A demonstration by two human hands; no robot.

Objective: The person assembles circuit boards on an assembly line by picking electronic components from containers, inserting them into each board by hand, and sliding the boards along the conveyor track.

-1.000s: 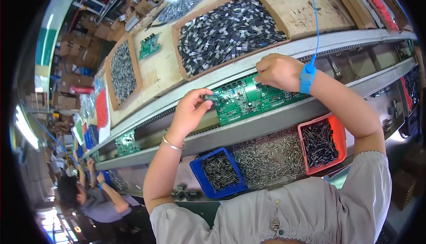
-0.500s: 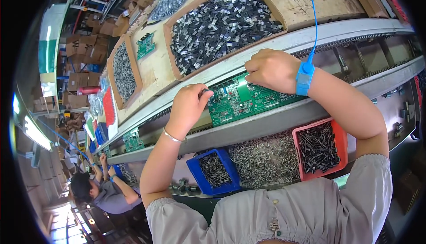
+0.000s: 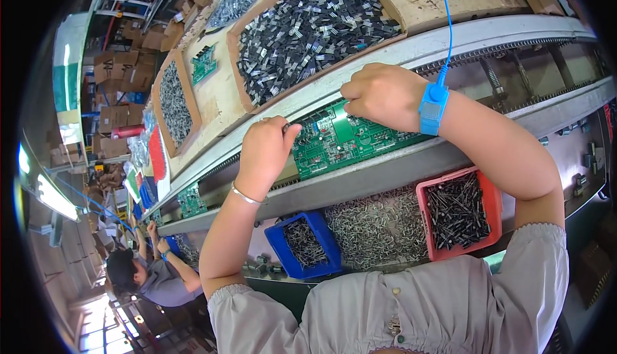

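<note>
we see a green circuit board (image 3: 350, 138) lying on the conveyor rail (image 3: 385, 174), and we take that board as our landmark. our left hand (image 3: 265, 151) sits at the board's left end, fingers curled in a narrow grip, pinching a small dark part against the board's upper left corner; the part is too small for us to tell its kind. a thin metal bracelet (image 3: 247, 196) circles that wrist. our right hand (image 3: 384, 93) rests over the board's upper edge, right of its middle, knuckles bent and fingertips pressed down on the board; whether that grip holds anything we cannot tell, since the fingers hide what is under them. a blue wrist strap (image 3: 432, 108) wraps the right wrist, and its blue cord (image 3: 448, 26) runs up and away from the board.

beyond the board, a wooden tray (image 3: 315, 26) is heaped with small black parts. nearer to us than the board, on the surface, a blue bin (image 3: 304, 246) holds thin metal pieces, a loose pile of wire staples (image 3: 376, 228) lies just right of it, and a red bin (image 3: 459, 212) of dark pin-like parts stands right of the pile. further left along the rail from the board, a second green board (image 3: 191, 199) rests, and past it another person (image 3: 151, 277) in a dark cap bends over the same line.
</note>
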